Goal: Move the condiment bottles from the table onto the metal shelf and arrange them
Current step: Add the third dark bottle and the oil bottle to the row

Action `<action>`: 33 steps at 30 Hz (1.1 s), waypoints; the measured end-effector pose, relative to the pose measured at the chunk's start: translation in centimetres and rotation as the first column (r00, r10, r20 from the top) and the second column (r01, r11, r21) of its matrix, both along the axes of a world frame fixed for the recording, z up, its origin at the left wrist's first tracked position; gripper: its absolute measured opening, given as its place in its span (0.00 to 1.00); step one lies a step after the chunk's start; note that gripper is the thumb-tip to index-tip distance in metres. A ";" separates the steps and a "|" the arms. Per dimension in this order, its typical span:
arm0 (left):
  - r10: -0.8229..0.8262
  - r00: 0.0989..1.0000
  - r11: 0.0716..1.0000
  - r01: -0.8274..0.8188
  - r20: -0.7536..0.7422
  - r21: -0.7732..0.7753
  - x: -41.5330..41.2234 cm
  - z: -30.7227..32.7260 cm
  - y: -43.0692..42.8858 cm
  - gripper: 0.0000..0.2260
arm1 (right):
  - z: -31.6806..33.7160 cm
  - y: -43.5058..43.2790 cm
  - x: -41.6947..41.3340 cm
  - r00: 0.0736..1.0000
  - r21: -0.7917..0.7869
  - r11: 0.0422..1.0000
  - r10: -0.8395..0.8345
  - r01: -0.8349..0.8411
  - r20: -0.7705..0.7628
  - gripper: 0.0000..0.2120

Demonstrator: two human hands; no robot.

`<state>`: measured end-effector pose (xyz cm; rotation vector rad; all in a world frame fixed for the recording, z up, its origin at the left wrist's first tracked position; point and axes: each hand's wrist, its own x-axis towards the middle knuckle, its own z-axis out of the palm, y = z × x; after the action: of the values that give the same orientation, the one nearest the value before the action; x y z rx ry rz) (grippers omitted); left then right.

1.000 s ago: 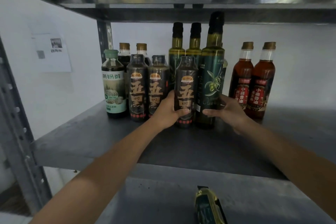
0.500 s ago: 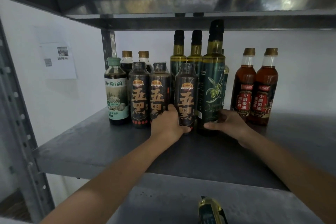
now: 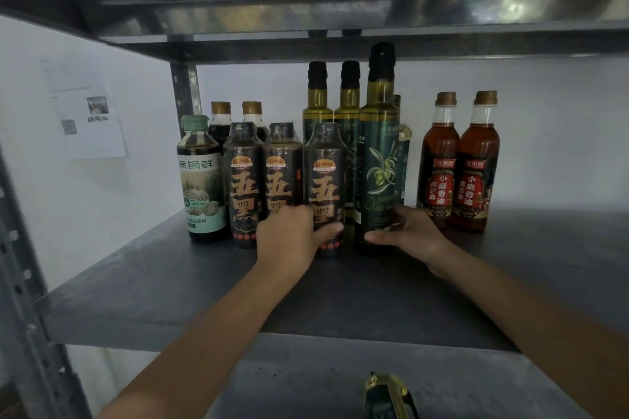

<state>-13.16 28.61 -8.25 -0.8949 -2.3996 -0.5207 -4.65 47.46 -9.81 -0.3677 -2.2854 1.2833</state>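
Little is changed since earlier: dark bottle is gripped by left hand, olive oil bottle by right hand, both upright on metal shelf; neighbouring bottles could be toppled by a sideways shove.

- metal shelf: a grey steel board; all bottles on it stand upright, grouped toward the back.
- green-capped bottle: dark liquid, pale label, leftmost in the front row.
- two gold-capped dark bottles: behind it, mostly hidden.
- three dark bottles with orange characters: side by side; the third dark bottle is gripped low by the left hand.
- front olive oil bottle: tall, green, black cap, held at its base by the right hand; two more olive oil bottles stand behind.
- two sesame oil bottles: reddish-brown, red labels, touching each other, at the far right.
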 end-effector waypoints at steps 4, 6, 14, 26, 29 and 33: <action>-0.145 0.878 0.846 0.349 -0.457 0.402 -0.2 2.0 0.0 0.15 | 0.7 0.1 0.7 1.000 -0.121 0.993 0.005 -0.004 0.006 0.25; -0.136 0.789 0.761 0.470 -0.599 0.447 0.2 4.9 0.7 0.11 | 1.1 0.8 0.5 0.994 -0.218 0.974 -0.082 0.066 -0.067 0.25; -0.494 0.869 0.830 0.468 0.009 0.304 1.2 16.6 6.9 0.37 | -0.3 3.2 -3.5 0.962 -0.113 0.957 -0.272 0.268 -0.018 0.24; -0.504 0.863 0.830 0.477 0.026 0.289 0.5 17.7 7.8 0.34 | -0.1 4.9 -6.8 0.950 0.007 0.950 -0.311 0.311 0.021 0.27; -0.492 0.870 0.837 0.465 0.028 0.288 0.8 17.7 7.7 0.34 | 0.3 5.0 -6.1 0.952 0.015 0.954 -0.301 0.300 0.048 0.32; -0.489 0.871 0.839 0.457 0.041 0.294 1.0 17.8 7.6 0.33 | 0.2 4.9 -5.4 0.958 0.029 0.960 -0.279 0.278 0.061 0.33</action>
<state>-12.16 36.22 9.53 -1.3666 -2.1133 -1.0935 -10.02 52.38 -9.57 -0.7066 -2.2008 1.1190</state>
